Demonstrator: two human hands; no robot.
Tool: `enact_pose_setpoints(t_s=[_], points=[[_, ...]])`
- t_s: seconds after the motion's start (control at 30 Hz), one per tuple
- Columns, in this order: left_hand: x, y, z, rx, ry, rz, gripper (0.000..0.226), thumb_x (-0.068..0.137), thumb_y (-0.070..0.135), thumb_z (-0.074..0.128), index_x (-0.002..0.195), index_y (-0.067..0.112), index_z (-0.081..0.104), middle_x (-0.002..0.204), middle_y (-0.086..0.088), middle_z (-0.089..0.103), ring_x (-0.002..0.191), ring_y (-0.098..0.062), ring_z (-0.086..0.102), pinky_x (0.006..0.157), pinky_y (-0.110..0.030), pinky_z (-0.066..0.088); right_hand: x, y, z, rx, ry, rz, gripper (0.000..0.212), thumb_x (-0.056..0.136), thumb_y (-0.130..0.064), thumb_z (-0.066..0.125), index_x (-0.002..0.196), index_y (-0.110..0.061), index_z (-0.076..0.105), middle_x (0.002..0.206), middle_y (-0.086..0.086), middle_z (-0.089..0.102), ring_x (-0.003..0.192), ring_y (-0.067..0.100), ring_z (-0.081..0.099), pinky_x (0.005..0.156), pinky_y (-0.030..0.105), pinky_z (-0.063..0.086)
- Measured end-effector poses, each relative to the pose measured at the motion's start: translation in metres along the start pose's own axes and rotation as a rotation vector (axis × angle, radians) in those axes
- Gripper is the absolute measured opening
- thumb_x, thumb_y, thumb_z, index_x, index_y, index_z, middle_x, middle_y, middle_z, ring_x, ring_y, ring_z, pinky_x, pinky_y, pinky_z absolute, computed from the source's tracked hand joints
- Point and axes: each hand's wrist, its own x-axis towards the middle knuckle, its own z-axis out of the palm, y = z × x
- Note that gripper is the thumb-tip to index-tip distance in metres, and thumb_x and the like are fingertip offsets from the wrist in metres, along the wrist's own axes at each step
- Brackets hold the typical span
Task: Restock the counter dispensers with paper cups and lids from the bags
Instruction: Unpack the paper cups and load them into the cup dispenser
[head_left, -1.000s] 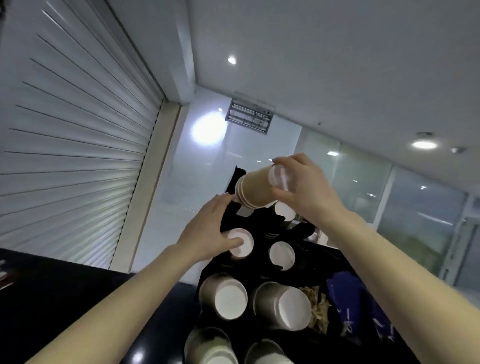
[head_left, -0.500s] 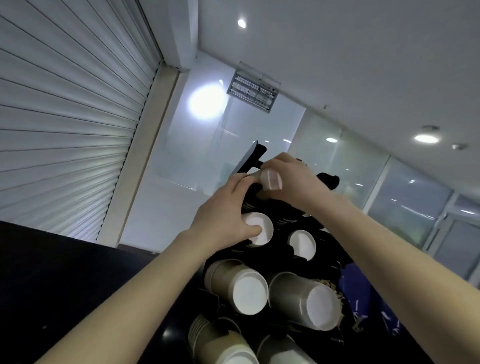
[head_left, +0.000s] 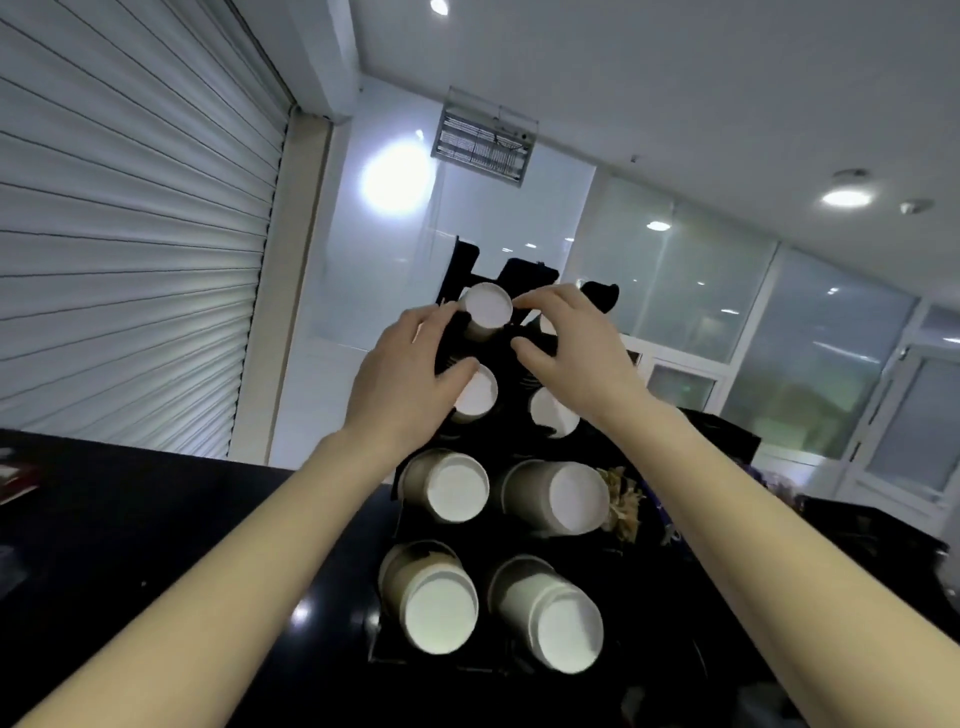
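Note:
A black dispenser rack (head_left: 506, 452) stands on the counter, with brown paper cup stacks poking out of its slots, white bottoms toward me. A cup stack (head_left: 485, 312) sits in the top left slot. My left hand (head_left: 410, 384) reaches along the rack's left side: its fingertips touch that top stack and its thumb rests on the cup stack below (head_left: 475, 397). My right hand (head_left: 571, 343) hovers at the top stack's right with fingers spread, the index fingertip at its rim, holding nothing. Several more cup stacks (head_left: 553, 493) fill the lower slots. No bags or lids are visible.
The black counter (head_left: 156, 519) runs left and below. A grey roller shutter (head_left: 130, 234) fills the left. Brown stir sticks (head_left: 621, 506) and blue packets (head_left: 657, 501) sit in the rack's right side. A black box (head_left: 883, 535) stands at the right, glass walls behind.
My right hand carried the cup stack down into the top left slot and let go of it. My left hand stayed on the rack. The view tilted.

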Motion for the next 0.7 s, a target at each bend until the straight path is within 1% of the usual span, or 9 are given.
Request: enact_pose_setpoints(t_s=[0.1,0.2,0.27,0.33,0.4,0.47,0.53,0.6,0.7], points=[[-0.061,0.031,-0.015,-0.128,0.079,0.056,0.039,0.093,0.032,0.06,0.131,0.023,0.054,0.127,0.007,0.054,0.116,-0.008,0.05,0.094,-0.021,0.039,-0.088,-0.009,-0.03,0.144,0.015,-0.026,0.021,0.089,-0.023,0.062,0.11,-0.02,0.066,0.112,-0.006,0.061,0.104,0.007,0.055,0.089,0.021,0.041],[-0.145,0.057,-0.027,-0.232,0.074,0.096,0.017,0.09,0.019,0.065,0.107,0.018,0.064,0.103,0.013,0.061,0.095,0.001,0.057,0.083,-0.013,0.043,-0.186,-0.013,-0.046,0.256,-0.028,0.013,0.01,0.087,-0.014,0.067,0.095,-0.02,0.07,0.094,-0.012,0.066,0.092,0.003,0.061,0.081,0.016,0.045],[-0.207,0.067,-0.026,-0.282,0.028,0.095,0.007,0.088,0.016,0.062,0.095,0.015,0.065,0.092,0.012,0.062,0.087,-0.004,0.059,0.077,-0.014,0.043,-0.249,-0.013,-0.045,0.335,-0.137,0.092,0.013,0.086,-0.016,0.069,0.096,-0.024,0.07,0.094,-0.016,0.066,0.093,0.0,0.062,0.082,0.015,0.046],[-0.269,0.068,-0.015,-0.283,-0.091,0.064,0.006,0.087,0.018,0.059,0.09,0.017,0.064,0.087,0.013,0.06,0.083,-0.006,0.059,0.074,-0.017,0.043,-0.307,-0.01,-0.033,0.353,-0.326,0.184,0.018,0.086,-0.034,0.067,0.104,-0.034,0.067,0.101,-0.023,0.063,0.1,-0.003,0.059,0.086,0.019,0.046],[-0.327,0.061,0.004,-0.239,-0.242,-0.006,0.009,0.085,0.023,0.058,0.092,0.022,0.063,0.09,0.016,0.058,0.086,-0.003,0.057,0.075,-0.02,0.043,-0.355,-0.01,-0.019,0.316,-0.544,0.229,0.041,0.081,-0.061,0.058,0.117,-0.042,0.059,0.115,-0.029,0.054,0.111,-0.005,0.05,0.095,0.024,0.043],[-0.376,0.052,0.028,-0.18,-0.412,-0.096,0.017,0.082,0.03,0.061,0.099,0.029,0.062,0.099,0.019,0.057,0.098,0.001,0.054,0.084,-0.022,0.042,-0.393,-0.01,-0.009,0.314,-0.719,0.278,0.074,0.065,-0.085,0.05,0.129,-0.047,0.048,0.13,-0.031,0.04,0.124,-0.005,0.037,0.107,0.027,0.034],[-0.411,0.052,0.047,-0.164,-0.554,-0.196,0.028,0.078,0.037,0.064,0.106,0.035,0.062,0.113,0.022,0.055,0.112,0.006,0.047,0.096,-0.023,0.038,-0.423,-0.013,-0.003,0.314,-0.846,0.329,0.101,0.048,-0.095,0.046,0.137,-0.05,0.037,0.144,-0.024,0.029,0.135,0.001,0.026,0.114,0.029,0.025],[-0.431,0.064,0.06,-0.194,-0.644,-0.27,0.037,0.073,0.039,0.068,0.11,0.035,0.063,0.121,0.022,0.054,0.119,0.006,0.045,0.102,-0.026,0.038,-0.446,-0.015,-0.002,0.309,-0.915,0.34,0.108,0.046,-0.084,0.063,0.142,-0.053,0.024,0.151,-0.019,0.019,0.139,0.006,0.017,0.115,0.031,0.024],[-0.449,0.102,0.069,-0.362,-0.764,-0.324,0.063,0.069,0.027,0.077,0.125,0.037,0.052,0.124,0.025,0.053,0.118,0.001,0.05,0.097,-0.021,0.043,-0.467,-0.016,0.003,0.301,-0.802,0.344,0.102,0.055,-0.05,0.073,0.142,-0.05,0.021,0.145,-0.016,0.02,0.134,0.009,0.02,0.109,0.029,0.031]])
